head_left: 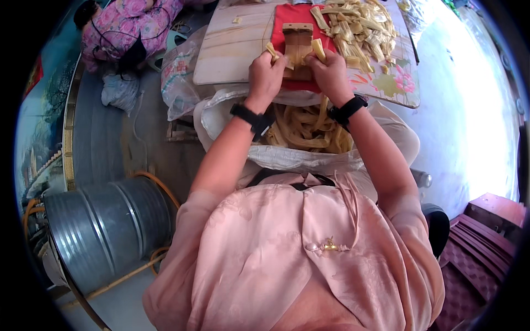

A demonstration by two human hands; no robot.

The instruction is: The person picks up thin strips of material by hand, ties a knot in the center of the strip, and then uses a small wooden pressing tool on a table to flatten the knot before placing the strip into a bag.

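My left hand and my right hand are both closed over the near part of a brown wooden block, which lies on a red cloth. From the top of my left fist sticks out one pale yellow, flat strip end. Another yellow strip end rises from my right fist. Whether both ends belong to one strip cannot be made out, as my fingers hide the middle. Just below my wrists, a white sack in my lap holds long, curled yellowish strips.
A heap of short yellow pieces lies on the far right of the pale table. A filled plastic bag stands left of it. Beyond, a person in pink floral clothing bends down. A ribbed metal drum lies lower left.
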